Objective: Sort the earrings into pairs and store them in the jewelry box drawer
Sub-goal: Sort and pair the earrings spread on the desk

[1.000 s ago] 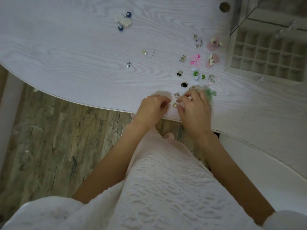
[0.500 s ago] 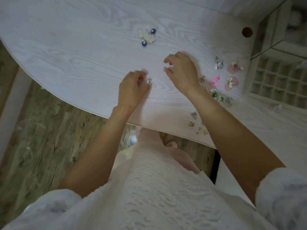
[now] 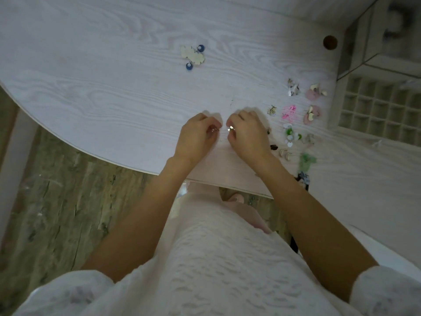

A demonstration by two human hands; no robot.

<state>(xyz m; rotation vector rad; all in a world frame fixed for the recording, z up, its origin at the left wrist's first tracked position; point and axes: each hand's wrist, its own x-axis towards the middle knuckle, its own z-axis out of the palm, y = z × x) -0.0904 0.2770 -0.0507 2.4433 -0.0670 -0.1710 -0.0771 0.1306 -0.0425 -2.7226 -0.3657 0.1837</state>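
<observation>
nearest me i see the white textured dress [image 3: 227, 258] and both bare forearms reaching up to the white wood-grain table [image 3: 114, 87]. my left hand [image 3: 196, 137] is curled just past the table's near edge, fingertips pinched on a tiny pale stud earring [image 3: 213, 130]. my right hand [image 3: 248, 135] sits just beside it, thumb and forefinger pinched on a small silvery earring [image 3: 231, 128]; the two hands are close but apart. right of my right wrist lie small dark studs [image 3: 274, 147], a pale hoop-like pair [image 3: 286, 154] and green fuzzy earrings [image 3: 306, 161]. a little further are white-and-green ones [image 3: 290, 134], pink earrings [image 3: 288, 112], a small gold piece [image 3: 272, 110], two pink round earrings [image 3: 313, 103] and a silvery cluster [image 3: 293, 88]. beyond them to the right, the jewelry box drawer [image 3: 378, 115] stands pulled out, its grid of small compartments showing. far across the table sits a cream-and-blue pair [image 3: 193, 57].
</observation>
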